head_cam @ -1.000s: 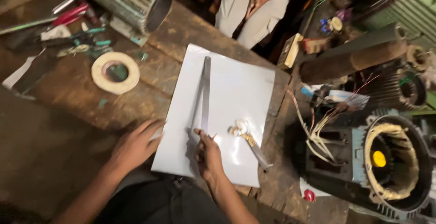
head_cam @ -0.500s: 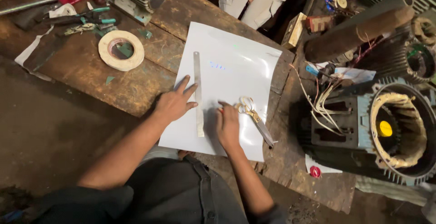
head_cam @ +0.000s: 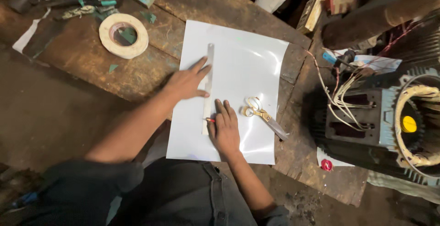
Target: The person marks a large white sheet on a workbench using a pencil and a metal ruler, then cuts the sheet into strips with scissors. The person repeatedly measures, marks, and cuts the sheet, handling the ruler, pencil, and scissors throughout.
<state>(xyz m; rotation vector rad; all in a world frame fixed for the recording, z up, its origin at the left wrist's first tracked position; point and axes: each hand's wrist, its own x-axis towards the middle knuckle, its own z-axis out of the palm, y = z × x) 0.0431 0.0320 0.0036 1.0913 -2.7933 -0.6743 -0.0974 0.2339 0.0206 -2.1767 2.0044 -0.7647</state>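
Counter (head_cam: 82,56): worn, stained wood planks, as we see it. Lying directly on it: one white sheet (head_cam: 247,61), reaching the near edge; one tape roll (head_cam: 123,35), flat, left of the sheet and apart from it; hand tools (head_cam: 87,0) heaped at the far left corner; green scraps (head_cam: 112,68) near the roll; a small red cap (head_cam: 326,164) beside the right edge.

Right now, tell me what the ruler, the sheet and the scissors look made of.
Ruler under the left hand: dull grey, probably steel. Sheet: white and glossy with glare, likely coated paper or thin plastic. Scissors: metal blades, brassy gold handles.
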